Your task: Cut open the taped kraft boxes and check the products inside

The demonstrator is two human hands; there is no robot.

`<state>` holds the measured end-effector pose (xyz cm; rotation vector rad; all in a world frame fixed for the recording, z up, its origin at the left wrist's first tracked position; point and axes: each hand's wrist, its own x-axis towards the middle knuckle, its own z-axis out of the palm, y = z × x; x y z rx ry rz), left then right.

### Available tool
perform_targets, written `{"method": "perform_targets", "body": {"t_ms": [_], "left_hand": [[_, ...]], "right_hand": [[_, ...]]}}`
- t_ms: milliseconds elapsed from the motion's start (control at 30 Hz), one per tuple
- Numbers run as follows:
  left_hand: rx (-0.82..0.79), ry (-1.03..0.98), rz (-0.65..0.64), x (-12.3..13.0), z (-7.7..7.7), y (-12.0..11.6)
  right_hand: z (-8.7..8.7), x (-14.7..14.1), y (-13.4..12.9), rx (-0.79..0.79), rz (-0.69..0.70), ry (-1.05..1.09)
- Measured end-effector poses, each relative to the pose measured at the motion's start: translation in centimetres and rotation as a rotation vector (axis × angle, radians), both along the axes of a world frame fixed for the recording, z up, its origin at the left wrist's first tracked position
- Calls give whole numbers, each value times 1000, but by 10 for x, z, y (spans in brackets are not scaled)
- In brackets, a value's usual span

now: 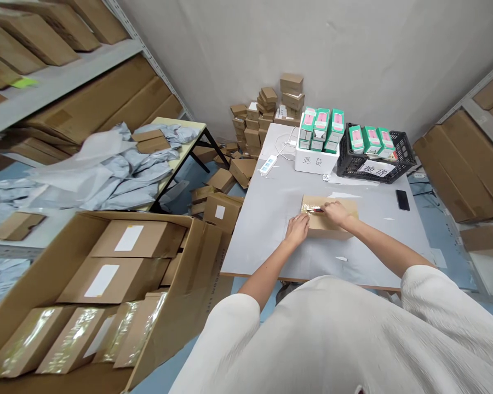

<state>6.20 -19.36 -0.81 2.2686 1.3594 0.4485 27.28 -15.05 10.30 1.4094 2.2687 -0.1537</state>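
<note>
A brown cardboard box point(331, 225) with shiny clear tape on its top lies on the grey-covered table point(254, 230). My right hand point(336, 212) is closed around a thin dark and red tool point(315, 210), perhaps a cutter, whose tip is at the taped left part of the box top. My left hand point(298, 227) rests against the box's left end, fingers together on its edge near the tool's tip.
A white bin point(315, 162) and a black crate point(370, 168) hold green-and-white boxes at the table's back. A phone point(402, 200) lies right, a power strip point(268, 164) back left. Left stands a large carton point(197, 257) of packed boxes; more boxes point(252, 137) are piled behind.
</note>
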Motion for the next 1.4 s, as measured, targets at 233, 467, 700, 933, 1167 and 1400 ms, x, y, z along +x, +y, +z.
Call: {"method": "perform_targets", "body": {"t_ms": [233,467,700,933,1167,1400], "left_hand": [[10,-3,0,-1,-2,2],[-4,4,19,-1,0,-1],[-28,43,22,-3,7,-1],[-52,104,50,0,14,-2],[-35,189,54,7,18,0],[16,255,-116,60,24,12]], "right_hand": [[-3,9,-1,-8,-26,-15],[2,19,-5,10,-50,3],[-3,50,-7,3,-89,-49],[-6,80,-10,25,-127,-70],[-3,140,-28,3,-223,-64],[-7,142,-37,7,-224,1]]}}
